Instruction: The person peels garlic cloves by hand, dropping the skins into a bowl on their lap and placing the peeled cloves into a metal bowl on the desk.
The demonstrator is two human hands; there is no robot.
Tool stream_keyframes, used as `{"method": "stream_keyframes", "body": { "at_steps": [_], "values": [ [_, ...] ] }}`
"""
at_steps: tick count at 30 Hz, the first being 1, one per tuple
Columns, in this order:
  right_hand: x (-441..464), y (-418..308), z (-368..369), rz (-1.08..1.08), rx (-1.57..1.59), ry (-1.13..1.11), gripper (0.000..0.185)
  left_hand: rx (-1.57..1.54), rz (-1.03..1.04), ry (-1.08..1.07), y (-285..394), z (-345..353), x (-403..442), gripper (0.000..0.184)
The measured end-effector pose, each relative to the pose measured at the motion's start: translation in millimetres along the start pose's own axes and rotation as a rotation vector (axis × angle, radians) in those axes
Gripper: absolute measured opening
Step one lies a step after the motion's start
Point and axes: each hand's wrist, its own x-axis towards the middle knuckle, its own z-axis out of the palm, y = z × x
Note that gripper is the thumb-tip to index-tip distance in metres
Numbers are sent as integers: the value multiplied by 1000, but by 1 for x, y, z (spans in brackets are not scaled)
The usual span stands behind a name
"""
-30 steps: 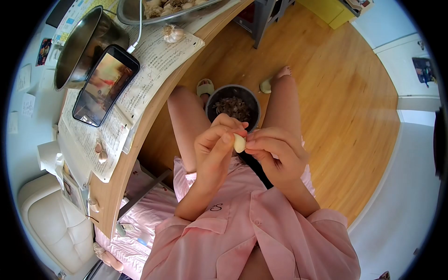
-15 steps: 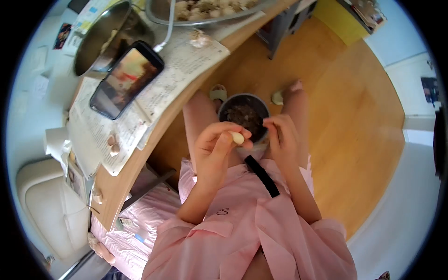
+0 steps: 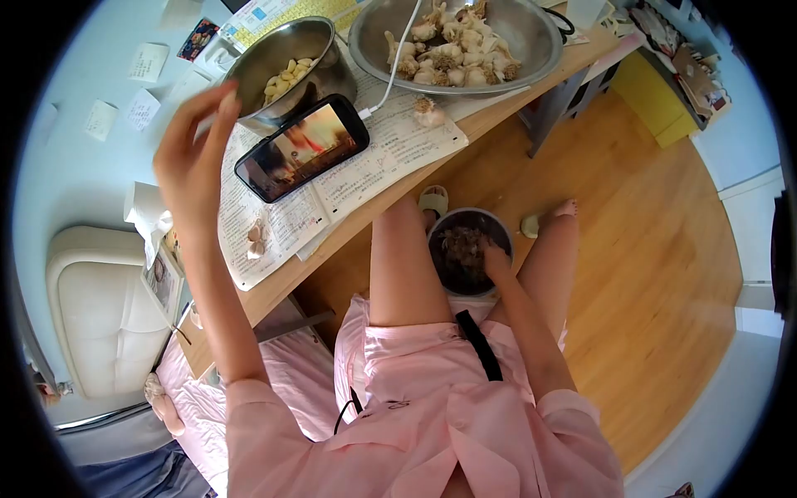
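My left hand (image 3: 189, 158) is raised beside the steel pot (image 3: 339, 79), its fingertips pinched near the rim. A pale tip between them looks like the garlic clove, mostly hidden. Peeled garlic cloves (image 3: 286, 79) lie in the pot. Lower down, my right hand (image 3: 495, 259) reaches into a dark bin (image 3: 508, 236) between my legs, against the garlic skins (image 3: 462, 249) there; its fingers are too hidden to read. Whole garlic bulbs (image 3: 469, 54) fill part of a wide steel basin (image 3: 540, 50). One loose bulb (image 3: 428, 112) sits on the printed sheets.
A phone (image 3: 303, 149) with a white charging cable (image 3: 397, 62) rests on printed sheets (image 3: 282, 220) on the wooden desk (image 3: 332, 241). Several unpeeled cloves (image 3: 256, 239) lie near the desk edge. A yellow box (image 3: 652, 100) stands on the floor at the far right.
My left hand has moved from above my lap up and left to the pot. My right hand has dropped into the bin. The view has shifted, showing more of the pot and basin.
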Motion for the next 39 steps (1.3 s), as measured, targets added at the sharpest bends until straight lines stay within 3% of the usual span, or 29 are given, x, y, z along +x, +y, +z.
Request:
{"method": "stream_keyframes", "body": {
  "at_steps": [2,4,8,10,12,15,17,19,26,28,29,33,35,37,39],
  "values": [
    [-3,4,0,67,-59,-225,28,65,-16,-96,-29,3,34,23],
    [-9,-4,-14,3,58,-177,30,117,-16,-181,-50,10,51,23],
    [-5,-4,-21,-51,167,-69,19,353,235,67,-44,-4,29,19],
    [-6,-8,-30,-22,250,-77,16,318,180,150,-38,-18,2,15],
    [-5,-14,-37,20,304,-74,19,88,14,212,-34,-31,-33,11],
    [-3,-21,-35,74,366,-65,25,3,-13,60,-21,-50,-92,13],
    [-2,-20,-27,91,430,-60,25,194,-232,23,-20,-56,-118,16],
    [-3,-16,-18,30,412,-25,25,503,-142,-8,-34,-51,-123,15],
    [-3,-8,-14,48,470,-95,24,530,-196,-64,-79,-38,-122,14],
    [-9,-8,-14,20,449,-3,23,548,-162,-112,-81,-35,-116,13],
    [-13,-8,-15,13,435,46,23,508,-135,-63,-78,-30,-114,12],
    [-29,-26,-27,67,872,-1,22,370,16,29,-29,-18,-116,8],
    [-43,-51,-49,40,1123,-20,20,-41,-50,-37,-18,0,-139,10],
    [-69,-83,-103,19,1352,-212,19,-606,-275,-169,14,39,-163,14],
    [-99,-111,-153,-33,1590,-252,21,-637,-332,-339,10,75,-185,17]
  ]
}}
